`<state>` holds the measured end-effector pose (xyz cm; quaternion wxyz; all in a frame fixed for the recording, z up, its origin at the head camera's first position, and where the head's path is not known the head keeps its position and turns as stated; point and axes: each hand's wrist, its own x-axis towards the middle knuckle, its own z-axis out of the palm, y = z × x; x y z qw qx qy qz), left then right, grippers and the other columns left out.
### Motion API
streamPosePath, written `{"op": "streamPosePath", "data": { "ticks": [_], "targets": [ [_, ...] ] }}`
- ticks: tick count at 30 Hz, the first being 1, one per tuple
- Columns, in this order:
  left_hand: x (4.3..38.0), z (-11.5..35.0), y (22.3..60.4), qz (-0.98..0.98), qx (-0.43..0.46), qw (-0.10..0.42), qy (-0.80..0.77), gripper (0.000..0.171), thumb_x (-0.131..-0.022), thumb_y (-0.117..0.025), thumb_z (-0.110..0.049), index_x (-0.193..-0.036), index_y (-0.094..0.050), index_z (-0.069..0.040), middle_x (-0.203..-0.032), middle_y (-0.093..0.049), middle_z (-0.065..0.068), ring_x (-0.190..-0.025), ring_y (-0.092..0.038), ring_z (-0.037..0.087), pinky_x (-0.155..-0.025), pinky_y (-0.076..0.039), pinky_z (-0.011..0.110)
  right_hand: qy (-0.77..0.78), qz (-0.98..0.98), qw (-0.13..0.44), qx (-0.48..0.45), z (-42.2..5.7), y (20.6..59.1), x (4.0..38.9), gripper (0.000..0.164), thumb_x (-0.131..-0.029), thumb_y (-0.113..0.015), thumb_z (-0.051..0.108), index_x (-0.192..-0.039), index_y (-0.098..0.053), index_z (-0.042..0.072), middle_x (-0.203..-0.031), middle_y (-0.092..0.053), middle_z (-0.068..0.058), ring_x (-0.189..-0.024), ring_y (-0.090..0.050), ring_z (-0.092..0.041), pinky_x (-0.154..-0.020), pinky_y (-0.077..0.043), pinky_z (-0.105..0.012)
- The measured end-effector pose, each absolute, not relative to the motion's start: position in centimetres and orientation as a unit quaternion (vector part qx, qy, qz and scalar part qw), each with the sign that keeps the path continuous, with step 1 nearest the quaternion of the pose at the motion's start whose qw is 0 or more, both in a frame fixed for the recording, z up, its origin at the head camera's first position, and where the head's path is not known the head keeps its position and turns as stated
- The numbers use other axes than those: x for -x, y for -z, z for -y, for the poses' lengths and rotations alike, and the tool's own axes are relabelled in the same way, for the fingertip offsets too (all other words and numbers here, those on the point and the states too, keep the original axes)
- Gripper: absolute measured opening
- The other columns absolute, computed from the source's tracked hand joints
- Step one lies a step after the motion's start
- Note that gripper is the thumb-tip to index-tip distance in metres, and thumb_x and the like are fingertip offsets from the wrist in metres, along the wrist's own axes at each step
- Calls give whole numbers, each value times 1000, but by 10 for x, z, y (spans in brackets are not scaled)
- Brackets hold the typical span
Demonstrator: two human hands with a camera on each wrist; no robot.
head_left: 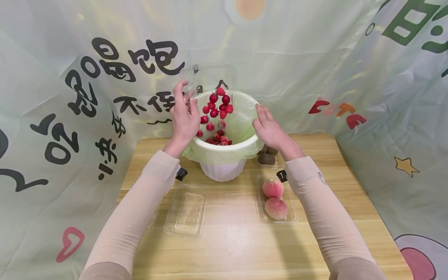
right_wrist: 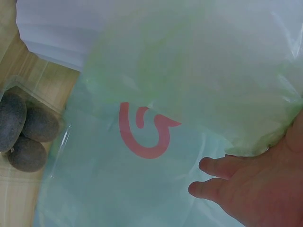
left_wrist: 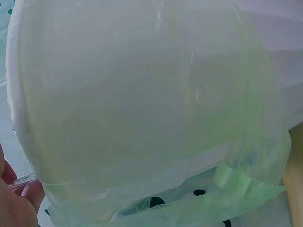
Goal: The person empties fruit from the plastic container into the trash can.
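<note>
Here, red fruit (head_left: pixel 214 113) spills into a bin (head_left: pixel 223 170).
Left hand (head_left: pixel 185 121) pinches clear container (head_left: pixel 211 72); right hand (head_left: pixel 270 131) grips rim (head_left: pixel 229 147).

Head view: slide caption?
Left hand holds a tilted clear container; red fruit falls into a lined bin; right hand at its rim.

Bin (head_left: pixel 224 173) mouth: box (head_left: pixel 214 73) and fruit (head_left: pixel 214 113) bar left and middle; gap at right
Bin rim: left hand (head_left: pixel 185 118) left, right hand (head_left: pixel 272 129) right
Table (head_left: pixel 231 210): free lane before bin
Tray (head_left: pixel 185 214): front left of bin
Peaches (head_left: pixel 276 208): front right
Kiwis (head_left: pixel 266 159): right
Curtain (head_left: pixel 297 77): behind
</note>
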<state>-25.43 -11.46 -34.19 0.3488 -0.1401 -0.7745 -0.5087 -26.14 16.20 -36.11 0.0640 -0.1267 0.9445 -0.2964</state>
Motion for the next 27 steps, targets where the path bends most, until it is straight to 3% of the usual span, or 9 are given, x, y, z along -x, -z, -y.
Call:
{"op": "streamPosePath", "data": {
  "ticks": [5,7,11,15,18,27],
  "targets": [
    [254,115,342,775,131,341,516,45,-105,-50,3,-147,-39,-6,-125,-70,35,-132,-67,28,-93,-64,38,294,-945,62,128,-163,361,262,69,-110,-17,46,-170,8,21,-178,11,-12,-166,4,-33,-133,-5,-57],
    [254,114,341,774,127,337,520,45,-105,-49,3,-148,-39,-6,-114,-72,38,-132,-67,25,-97,-62,35,295,-945,62,127,-163,361,262,69,-110,-17,46,-170,8,22,-178,10,-11,-166,4,-33,-134,-5,-56],
    [253,114,341,776,125,337,519,44,-105,-48,2,-148,-38,-5,-111,-72,38,-130,-68,21,-98,-61,33,299,-944,65,127,-163,360,262,69,-110,-17,45,-170,9,23,-178,12,-11,-166,5,-33,-133,-4,-57],
    [254,114,342,777,125,336,517,44,-105,-47,2,-148,-38,-6,-112,-71,39,-129,-69,22,-98,-61,33,298,-944,65,129,-163,360,262,68,-111,-17,46,-170,10,23,-178,12,-10,-166,5,-32,-133,-4,-56],
    [254,114,343,773,130,342,518,44,-105,-47,3,-147,-38,-4,-103,-72,40,-129,-69,26,-99,-61,35,299,-943,64,129,-162,361,262,69,-111,-18,46,-170,9,23,-178,12,-10,-166,6,-31,-134,-4,-56],
    [251,112,344,765,156,361,510,40,-105,-48,4,-144,-40,-3,-134,-69,29,-129,-69,24,-97,-62,37,305,-942,64,126,-161,361,262,70,-110,-16,48,-170,9,23,-179,11,-9,-165,0,-37,-133,-5,-59]
  ]
}}
